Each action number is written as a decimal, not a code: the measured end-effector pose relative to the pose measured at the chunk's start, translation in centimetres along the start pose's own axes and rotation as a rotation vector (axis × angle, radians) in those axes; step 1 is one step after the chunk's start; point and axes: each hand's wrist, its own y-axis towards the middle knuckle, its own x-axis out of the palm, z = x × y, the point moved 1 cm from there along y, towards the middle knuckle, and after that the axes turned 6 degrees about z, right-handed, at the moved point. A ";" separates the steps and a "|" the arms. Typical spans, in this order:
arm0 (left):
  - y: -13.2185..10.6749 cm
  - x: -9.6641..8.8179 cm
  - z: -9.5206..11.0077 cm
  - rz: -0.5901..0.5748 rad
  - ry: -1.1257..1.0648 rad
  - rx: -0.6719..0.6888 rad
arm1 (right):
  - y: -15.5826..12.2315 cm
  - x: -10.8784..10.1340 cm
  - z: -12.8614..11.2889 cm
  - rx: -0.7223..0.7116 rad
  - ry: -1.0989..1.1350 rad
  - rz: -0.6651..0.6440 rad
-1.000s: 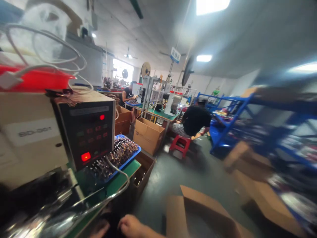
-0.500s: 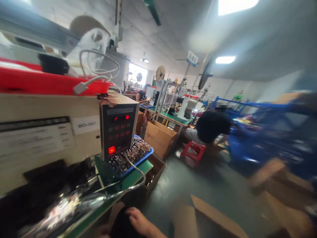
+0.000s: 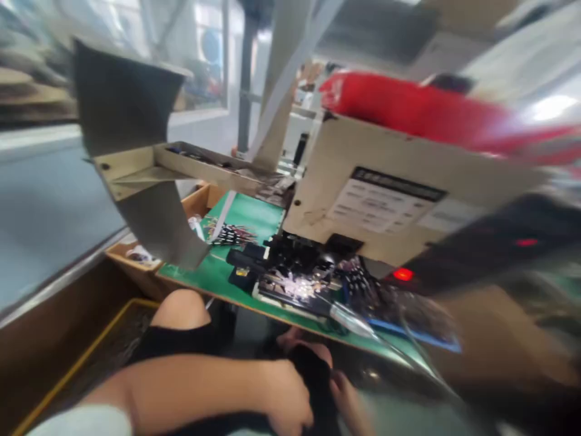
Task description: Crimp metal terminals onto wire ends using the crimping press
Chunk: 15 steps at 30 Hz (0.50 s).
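Across my lap reaches my left forearm, and my left hand [image 3: 288, 396] is over my right thigh, its fingers curled downward. What those fingers hold, if anything, is hidden. My right hand [image 3: 348, 401] is beside my right knee against the black shorts [image 3: 313, 375]; motion smears its fingers. Both hands are below the edge of the green tabletop [image 3: 258, 212]. On it stands a beige bench machine [image 3: 376, 181], its metal work area [image 3: 295, 284] brightly lit. To the left lies a bundle of dark wires with pale ends [image 3: 233, 234].
More wires [image 3: 363, 284] lie in a blue tray [image 3: 408, 333] on the right. A flexible metal lamp neck [image 3: 358, 321] crosses the front edge. A curved grey metal guard [image 3: 127, 97] juts out at left. Cardboard boxes [image 3: 131, 254] stand lower left. A red tray [image 3: 408, 112] tops the machine.
My view has swung left from the aisle to the machine front. My left forearm and hand now show clearly over my lap. My right hand is still by my right knee.
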 end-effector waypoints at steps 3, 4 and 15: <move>-7.7 -4.6 -0.5 0.162 -0.008 -0.091 | 3.3 -0.3 0.7 -0.088 -0.023 0.206; -10.4 -6.0 -1.0 0.255 -0.035 -0.140 | 4.1 -0.1 0.9 -0.105 -0.036 0.230; -21.1 -7.6 -14.1 0.649 0.244 -0.797 | 2.3 1.8 -3.6 -0.334 -0.187 0.161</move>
